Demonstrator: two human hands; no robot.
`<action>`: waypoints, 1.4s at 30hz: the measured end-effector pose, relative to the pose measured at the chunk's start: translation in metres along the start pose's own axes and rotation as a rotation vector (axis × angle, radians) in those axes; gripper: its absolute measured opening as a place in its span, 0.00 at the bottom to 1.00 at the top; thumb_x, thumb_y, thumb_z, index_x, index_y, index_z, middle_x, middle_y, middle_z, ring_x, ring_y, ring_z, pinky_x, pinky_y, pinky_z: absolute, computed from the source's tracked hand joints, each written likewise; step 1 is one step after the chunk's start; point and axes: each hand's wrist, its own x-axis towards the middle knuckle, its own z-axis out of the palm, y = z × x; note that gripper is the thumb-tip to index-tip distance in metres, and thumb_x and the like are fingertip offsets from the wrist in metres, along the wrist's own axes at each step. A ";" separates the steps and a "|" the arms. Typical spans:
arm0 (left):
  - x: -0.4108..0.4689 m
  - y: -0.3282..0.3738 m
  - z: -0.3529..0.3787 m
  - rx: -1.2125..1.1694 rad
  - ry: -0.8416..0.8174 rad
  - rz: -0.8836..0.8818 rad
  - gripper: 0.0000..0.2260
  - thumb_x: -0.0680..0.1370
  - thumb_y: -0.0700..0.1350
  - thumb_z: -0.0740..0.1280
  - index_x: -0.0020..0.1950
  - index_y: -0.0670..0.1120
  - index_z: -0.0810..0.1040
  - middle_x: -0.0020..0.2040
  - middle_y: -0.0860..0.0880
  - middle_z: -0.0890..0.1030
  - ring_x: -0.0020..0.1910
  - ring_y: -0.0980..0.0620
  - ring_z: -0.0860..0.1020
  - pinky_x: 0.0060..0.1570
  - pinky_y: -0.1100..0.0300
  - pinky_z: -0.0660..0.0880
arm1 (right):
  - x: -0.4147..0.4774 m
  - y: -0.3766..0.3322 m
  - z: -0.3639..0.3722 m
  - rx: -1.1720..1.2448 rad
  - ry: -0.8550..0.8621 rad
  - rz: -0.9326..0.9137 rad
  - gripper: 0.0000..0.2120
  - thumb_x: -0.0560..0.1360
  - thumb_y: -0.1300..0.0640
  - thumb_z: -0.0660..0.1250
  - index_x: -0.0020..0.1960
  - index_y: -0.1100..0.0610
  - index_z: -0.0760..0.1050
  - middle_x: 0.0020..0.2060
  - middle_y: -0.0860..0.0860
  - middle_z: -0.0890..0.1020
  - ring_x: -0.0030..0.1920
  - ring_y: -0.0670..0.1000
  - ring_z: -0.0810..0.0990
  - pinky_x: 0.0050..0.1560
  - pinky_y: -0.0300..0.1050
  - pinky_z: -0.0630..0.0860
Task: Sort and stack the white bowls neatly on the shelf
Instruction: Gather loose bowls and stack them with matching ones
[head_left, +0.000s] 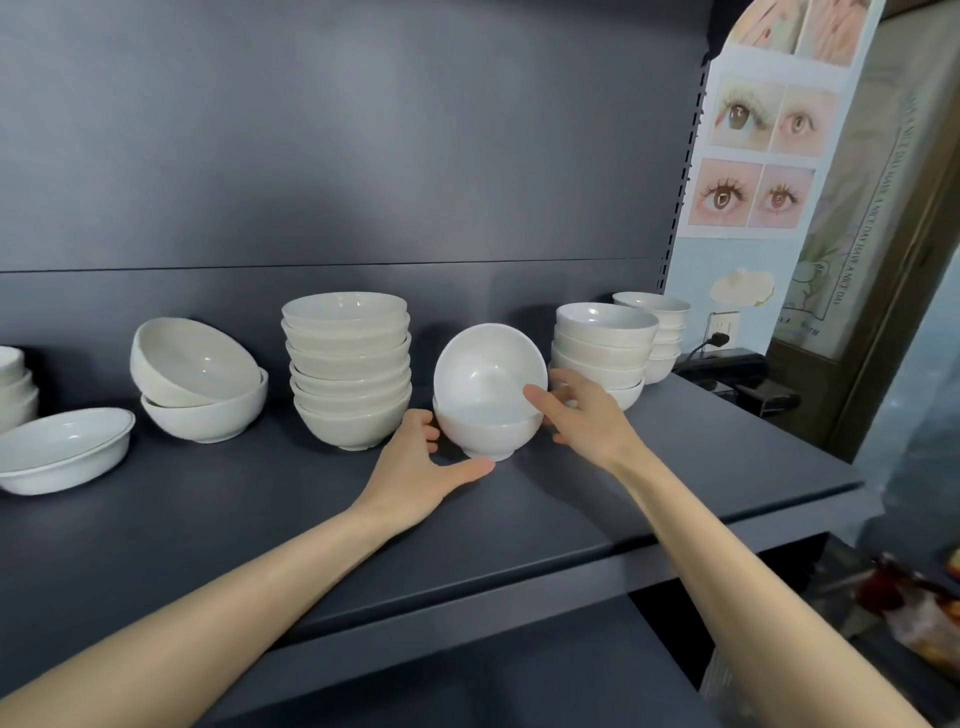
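Tilted bowl (488, 366) lies in lower bowl (485, 439), right of tall stack (349, 374).

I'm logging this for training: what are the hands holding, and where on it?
The right hand pinches the tilted bowl at its right rim, thumb inside. The left hand holds the lower bowl by its left side and foot.

A glossy white tilted bowl (488, 369) is leaning on edge inside an upright footed bowl (483, 434), just right of the tall stack (348, 374) standing on the dark shelf (519, 519). Left of that stack an askew pair (200, 379) is nesting crookedly, and further right two short stacks (602, 348) are standing.
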 end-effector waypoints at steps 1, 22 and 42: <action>0.003 0.001 0.000 -0.039 -0.029 -0.008 0.36 0.67 0.52 0.78 0.68 0.49 0.63 0.60 0.55 0.72 0.59 0.56 0.72 0.58 0.62 0.69 | 0.000 -0.002 0.000 0.040 -0.035 0.031 0.24 0.77 0.44 0.65 0.69 0.53 0.68 0.56 0.52 0.79 0.56 0.55 0.79 0.53 0.52 0.80; -0.005 0.005 0.010 -0.206 0.097 -0.053 0.37 0.53 0.55 0.81 0.58 0.49 0.71 0.53 0.49 0.81 0.48 0.53 0.82 0.46 0.62 0.78 | 0.014 -0.024 -0.023 -0.173 0.002 -0.145 0.22 0.79 0.54 0.63 0.36 0.72 0.76 0.26 0.59 0.79 0.24 0.48 0.73 0.29 0.42 0.77; -0.007 0.008 0.014 -0.191 0.138 -0.041 0.27 0.65 0.38 0.79 0.59 0.49 0.71 0.50 0.49 0.80 0.43 0.58 0.81 0.41 0.69 0.75 | 0.027 -0.022 -0.029 -0.092 -0.077 -0.113 0.19 0.79 0.60 0.60 0.32 0.66 0.75 0.23 0.54 0.76 0.23 0.52 0.73 0.22 0.36 0.73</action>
